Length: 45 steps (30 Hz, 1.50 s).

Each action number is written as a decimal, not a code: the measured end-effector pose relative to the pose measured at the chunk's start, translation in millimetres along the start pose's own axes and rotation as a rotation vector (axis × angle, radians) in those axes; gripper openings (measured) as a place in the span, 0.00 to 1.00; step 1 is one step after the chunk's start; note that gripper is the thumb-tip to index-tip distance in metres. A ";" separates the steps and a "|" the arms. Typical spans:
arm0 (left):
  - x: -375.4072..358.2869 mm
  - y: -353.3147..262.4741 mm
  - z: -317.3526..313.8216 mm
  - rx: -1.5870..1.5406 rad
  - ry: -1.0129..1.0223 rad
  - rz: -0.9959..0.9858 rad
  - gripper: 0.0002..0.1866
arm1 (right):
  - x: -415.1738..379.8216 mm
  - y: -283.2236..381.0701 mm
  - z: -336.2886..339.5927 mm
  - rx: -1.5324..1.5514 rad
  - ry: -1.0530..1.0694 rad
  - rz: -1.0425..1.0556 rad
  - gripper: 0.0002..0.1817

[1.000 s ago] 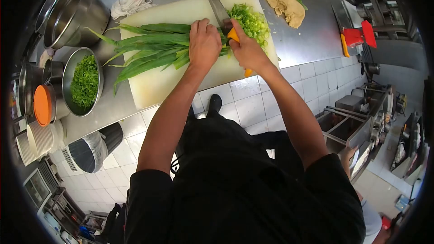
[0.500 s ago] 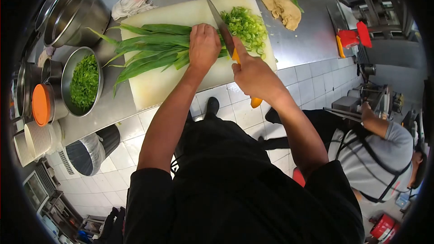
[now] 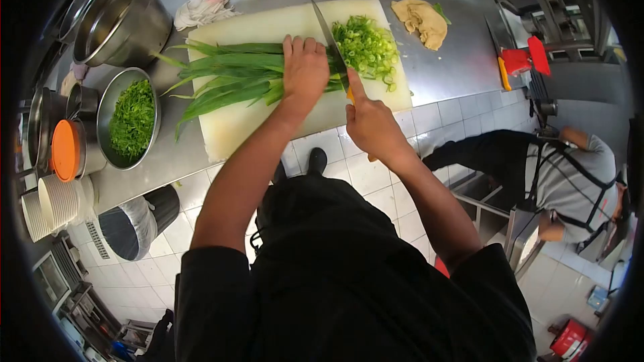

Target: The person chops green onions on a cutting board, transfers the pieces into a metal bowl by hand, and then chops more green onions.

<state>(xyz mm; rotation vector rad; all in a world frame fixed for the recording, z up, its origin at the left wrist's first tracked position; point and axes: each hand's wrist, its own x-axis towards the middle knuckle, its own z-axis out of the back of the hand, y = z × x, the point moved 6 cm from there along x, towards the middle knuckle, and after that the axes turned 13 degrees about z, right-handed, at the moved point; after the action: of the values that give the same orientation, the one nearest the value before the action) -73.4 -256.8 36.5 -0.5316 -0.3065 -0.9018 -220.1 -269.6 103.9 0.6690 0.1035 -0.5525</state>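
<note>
Long green onions (image 3: 235, 70) lie across a pale cutting board (image 3: 221, 131), their leafy ends toward the left. My left hand (image 3: 306, 70) presses down on the bunch near its right end, fingers curled round it. My right hand (image 3: 377, 124) grips the yellow handle of a knife (image 3: 330, 37), index finger stretched along it. The blade stands just right of my left hand, between the bunch and a pile of sliced green onion (image 3: 365, 43). Part of the knife handle is hidden by my right hand.
A metal bowl of chopped greens (image 3: 131, 121), large steel pots (image 3: 121, 20) and an orange lid (image 3: 65, 150) are at left. Cloths (image 3: 204, 8) lie behind the board. Right of it are a tan lump (image 3: 421, 21) and another knife (image 3: 504, 72). A co-worker (image 3: 570, 181) bends at far right.
The view has shifted slightly, so the counter sits a little lower and further right. Both hands keep their places by the bunch. The co-worker has changed posture, beside a metal frame now in view.
</note>
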 end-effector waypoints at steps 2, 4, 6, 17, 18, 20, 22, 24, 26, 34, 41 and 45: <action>-0.7 7.2 -6.4 -0.063 0.004 0.053 0.06 | 2.6 1.4 4.4 -0.029 -0.046 0.071 0.39; -5.3 8.9 -7.6 -0.110 0.011 0.073 0.06 | -7.4 10.8 9.6 -0.087 -0.130 0.160 0.37; -3.0 9.5 -8.6 -0.136 -0.021 0.077 0.04 | -26.9 26.2 27.5 0.043 0.075 -0.102 0.37; -0.6 14.2 -4.4 -0.224 -0.016 0.093 0.03 | 24.2 -36.8 -32.5 -0.029 -0.149 0.090 0.42; -2.8 12.4 -4.2 -0.237 -0.001 0.090 0.03 | 37.9 -40.4 -25.7 -0.016 -0.152 0.096 0.42; -3.4 11.1 -5.8 -0.234 -0.016 0.094 0.03 | 59.2 -39.2 -7.5 0.005 -0.161 0.122 0.40; -0.6 13.2 -4.8 -0.216 -0.028 0.098 0.03 | 53.3 -29.5 6.1 0.066 -0.064 0.050 0.39; -2.7 11.2 -3.5 -0.194 -0.015 0.095 0.04 | 29.5 4.3 26.9 0.099 0.096 -0.120 0.39; -2.0 11.5 -3.3 -0.197 -0.024 0.094 0.04 | 3.1 17.7 30.8 0.003 0.097 -0.094 0.39; -3.1 12.4 -4.2 -0.232 0.013 0.099 0.05 | -9.7 -13.6 -34.2 -0.034 -0.055 0.016 0.41; -2.8 12.2 -7.0 -0.198 0.000 0.091 0.06 | 81.9 -44.9 1.9 0.080 -0.046 0.033 0.39; -3.0 12.6 -5.1 -0.243 -0.007 0.093 0.03 | 22.5 13.3 34.9 0.083 0.116 -0.122 0.39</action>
<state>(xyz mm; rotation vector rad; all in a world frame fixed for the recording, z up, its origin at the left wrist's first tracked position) -64.8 -251.3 27.0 -0.7679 -0.1776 -0.8521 -196.9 -292.6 132.8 0.7793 0.2318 -0.6380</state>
